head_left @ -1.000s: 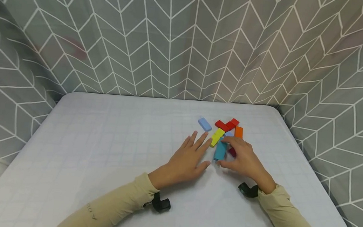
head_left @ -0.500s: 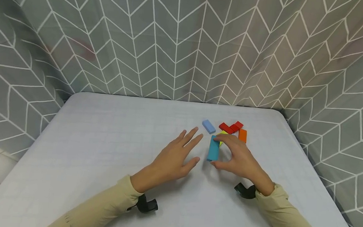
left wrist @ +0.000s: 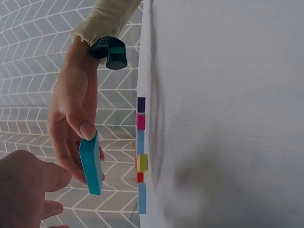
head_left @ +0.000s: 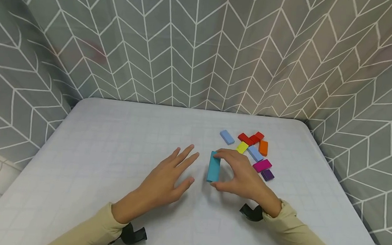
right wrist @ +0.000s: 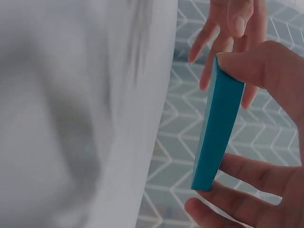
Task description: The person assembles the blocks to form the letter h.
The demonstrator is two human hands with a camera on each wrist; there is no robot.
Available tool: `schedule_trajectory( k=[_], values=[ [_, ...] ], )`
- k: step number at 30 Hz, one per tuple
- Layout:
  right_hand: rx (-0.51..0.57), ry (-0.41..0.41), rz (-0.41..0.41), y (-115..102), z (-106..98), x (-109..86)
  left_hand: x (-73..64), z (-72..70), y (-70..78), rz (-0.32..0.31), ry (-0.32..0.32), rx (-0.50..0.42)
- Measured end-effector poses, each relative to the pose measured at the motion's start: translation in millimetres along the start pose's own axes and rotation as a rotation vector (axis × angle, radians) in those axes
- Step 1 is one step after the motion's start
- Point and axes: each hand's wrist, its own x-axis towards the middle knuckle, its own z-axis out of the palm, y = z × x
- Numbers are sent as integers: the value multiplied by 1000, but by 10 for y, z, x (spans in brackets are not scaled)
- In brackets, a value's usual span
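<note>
Block (head_left: 214,168), rectangular and turquoise, sits pinched by its ends in the right grip (head_left: 245,178) (left grip (head_left: 157,183) spread, empty), we think to leave its long sides free.

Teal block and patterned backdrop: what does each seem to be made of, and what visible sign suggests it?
Teal block: probably painted wood, possibly plastic; smooth, evenly coloured flat faces with little shine.
Patterned backdrop: likely matte fabric, since its white lines ripple along soft folds.
</note>
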Motion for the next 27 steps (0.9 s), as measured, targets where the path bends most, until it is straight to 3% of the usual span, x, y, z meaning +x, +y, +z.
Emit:
schedule_trajectory(
  k=[7,13,20,27],
  values=[
    [-32,-56,-19,-175,156,-23,-244,-38,-32,-23,8,-23],
    [-46,-136,-36,-270,291,-78,-404,45,-27,-6,11,-49],
    [-10,-194,-62,-276,463,-143,-451,140,11,30,-1,-64],
    [14,-259,-65,-266,588,-173,-477,175,38,22,-15,-62]
  ],
)
